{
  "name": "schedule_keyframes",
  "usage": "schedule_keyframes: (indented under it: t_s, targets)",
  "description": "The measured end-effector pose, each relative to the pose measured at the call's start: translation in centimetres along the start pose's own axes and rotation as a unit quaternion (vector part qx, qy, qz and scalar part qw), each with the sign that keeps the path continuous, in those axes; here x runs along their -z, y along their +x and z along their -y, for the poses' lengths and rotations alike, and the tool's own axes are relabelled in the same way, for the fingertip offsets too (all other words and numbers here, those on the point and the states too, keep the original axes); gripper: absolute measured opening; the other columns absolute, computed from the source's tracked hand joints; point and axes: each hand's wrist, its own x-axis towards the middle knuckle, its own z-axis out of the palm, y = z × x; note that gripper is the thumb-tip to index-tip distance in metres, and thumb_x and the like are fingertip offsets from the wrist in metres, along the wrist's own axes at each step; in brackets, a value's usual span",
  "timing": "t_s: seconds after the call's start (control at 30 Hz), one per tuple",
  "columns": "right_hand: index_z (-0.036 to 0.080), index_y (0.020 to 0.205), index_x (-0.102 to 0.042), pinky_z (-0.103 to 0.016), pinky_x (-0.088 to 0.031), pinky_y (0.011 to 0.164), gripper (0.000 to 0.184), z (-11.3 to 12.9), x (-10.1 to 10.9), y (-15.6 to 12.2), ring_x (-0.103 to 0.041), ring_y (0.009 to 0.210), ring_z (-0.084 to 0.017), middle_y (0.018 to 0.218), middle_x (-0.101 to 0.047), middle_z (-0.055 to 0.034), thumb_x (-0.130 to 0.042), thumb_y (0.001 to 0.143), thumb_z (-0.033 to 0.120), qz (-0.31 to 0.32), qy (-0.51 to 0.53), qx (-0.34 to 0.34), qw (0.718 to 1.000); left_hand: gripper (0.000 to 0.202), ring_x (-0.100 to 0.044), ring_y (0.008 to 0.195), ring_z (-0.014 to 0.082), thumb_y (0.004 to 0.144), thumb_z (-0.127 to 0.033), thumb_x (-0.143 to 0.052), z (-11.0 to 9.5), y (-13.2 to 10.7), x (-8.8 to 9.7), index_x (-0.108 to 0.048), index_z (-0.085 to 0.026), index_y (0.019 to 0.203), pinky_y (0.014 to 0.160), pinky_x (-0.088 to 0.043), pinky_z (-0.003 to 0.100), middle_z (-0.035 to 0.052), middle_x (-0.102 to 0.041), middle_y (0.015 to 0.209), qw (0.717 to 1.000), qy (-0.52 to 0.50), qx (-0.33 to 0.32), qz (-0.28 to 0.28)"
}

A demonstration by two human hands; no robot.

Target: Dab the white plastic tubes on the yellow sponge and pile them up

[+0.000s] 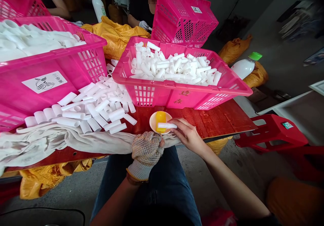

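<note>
In a pinch between thumb and fingers, my right hand holds a small white plastic tube with a narrower end. The tube lies level over a shallow white bowl, in which a yellow block shows; whether they touch I cannot tell. My left hand, in a dotted knit glove, is curled closed just below the bowl, at the table's front edge. What it holds, if anything, is hidden. Wider white tubes lie in a loose heap left of the bowl.
A pink crate of small white tubes stands behind the bowl, and another pink crate of wider ones at left. Crumpled whitish cloth lines the red table's front edge. Across the table sits a person with a gloved hand.
</note>
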Motion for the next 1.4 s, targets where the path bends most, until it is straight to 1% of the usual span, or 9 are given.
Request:
schedule_keyframes:
  t_s: [0.17,0.4,0.53,0.67,0.77,1.0,1.2,1.3,1.4]
  targets:
    - [0.024,0.140,-0.054,-0.046,-0.051,0.105,0.037,0.1,0.1,0.0,-0.060,0.122,-0.027,0.130,-0.059,-0.0135,-0.049,0.104,0.028,0.016,-0.043,-0.005,0.999,0.015,-0.063,0.069,0.0231,0.089,-0.027,-0.058,-0.1,-0.1,-0.1,-0.067,-0.021,0.079,0.071,-0.042,0.040,0.0032,-0.071,0.075,1.000,0.002,0.013,-0.004]
    - [0.026,0.136,-0.056,-0.044,-0.054,0.102,0.033,0.3,0.1,-0.1,-0.063,0.115,-0.026,0.122,-0.061,-0.0112,-0.048,0.104,0.027,0.025,-0.037,-0.017,0.999,0.015,-0.063,0.067,0.0235,0.088,-0.028,-0.060,-0.2,0.0,0.3,-0.066,-0.022,0.076,0.069,-0.042,0.040,0.0025,-0.070,0.073,0.997,-0.029,0.044,0.053]
    - [0.023,0.140,-0.053,-0.043,-0.052,0.104,0.037,0.4,0.3,0.1,-0.061,0.119,-0.026,0.126,-0.057,-0.0126,-0.049,0.104,0.030,0.032,-0.041,-0.025,0.998,0.017,-0.063,0.068,0.0234,0.090,-0.027,-0.057,-0.1,0.0,0.2,-0.067,-0.022,0.077,0.070,-0.043,0.040,0.0019,-0.071,0.073,0.999,-0.024,0.027,0.017]
    - [0.022,0.132,-0.057,-0.043,-0.053,0.100,0.030,0.3,0.2,0.2,-0.062,0.114,-0.026,0.118,-0.061,-0.0116,-0.054,0.102,0.029,0.008,-0.024,-0.023,0.999,0.015,-0.064,0.068,0.0229,0.088,-0.026,-0.060,-0.1,-0.2,0.1,-0.068,-0.021,0.077,0.069,-0.043,0.040,0.0020,-0.071,0.075,1.000,-0.013,0.021,0.012]
    - [0.022,0.129,-0.060,-0.043,-0.053,0.100,0.027,0.4,0.4,0.2,-0.064,0.112,-0.025,0.117,-0.063,-0.0112,-0.048,0.104,0.027,0.039,-0.016,-0.030,0.999,0.014,-0.064,0.069,0.0229,0.087,-0.025,-0.060,-0.1,-0.3,-0.1,-0.068,-0.020,0.077,0.070,-0.043,0.040,0.0027,-0.071,0.076,1.000,-0.002,0.027,-0.002]
    - [0.023,0.135,-0.054,-0.042,-0.053,0.101,0.035,0.2,0.5,0.1,-0.061,0.116,-0.026,0.121,-0.059,-0.0109,-0.057,0.101,0.030,0.027,-0.007,-0.030,0.999,0.016,-0.061,0.065,0.0219,0.087,-0.023,-0.058,-0.2,0.0,0.4,-0.065,-0.022,0.073,0.069,-0.041,0.039,0.0006,-0.069,0.072,0.999,-0.007,0.036,0.017]
    - [0.025,0.137,-0.055,-0.041,-0.051,0.104,0.033,0.2,0.5,0.1,-0.062,0.118,-0.024,0.124,-0.058,-0.0109,-0.046,0.105,0.029,0.062,-0.004,-0.038,0.997,0.014,-0.063,0.068,0.0227,0.087,-0.021,-0.056,-0.1,0.2,0.9,-0.065,-0.023,0.076,0.069,-0.045,0.040,-0.0003,-0.070,0.073,0.998,-0.047,0.040,0.030]
    - [0.024,0.140,-0.050,-0.043,-0.052,0.103,0.040,0.2,0.3,0.0,-0.060,0.119,-0.026,0.125,-0.058,-0.0116,-0.056,0.102,0.032,0.038,-0.007,-0.037,0.999,0.015,-0.064,0.068,0.0228,0.088,-0.023,-0.056,0.0,0.1,0.8,-0.066,-0.022,0.077,0.068,-0.045,0.040,0.0008,-0.070,0.074,0.998,-0.029,0.040,0.035]
    - [0.023,0.130,-0.058,-0.042,-0.054,0.100,0.029,0.2,0.1,-0.1,-0.063,0.113,-0.025,0.117,-0.061,-0.0107,-0.052,0.103,0.030,0.021,-0.007,-0.037,0.999,0.015,-0.064,0.069,0.0222,0.088,-0.023,-0.056,0.1,0.0,0.6,-0.066,-0.022,0.077,0.067,-0.046,0.039,0.0007,-0.070,0.075,0.997,-0.029,0.039,0.052]
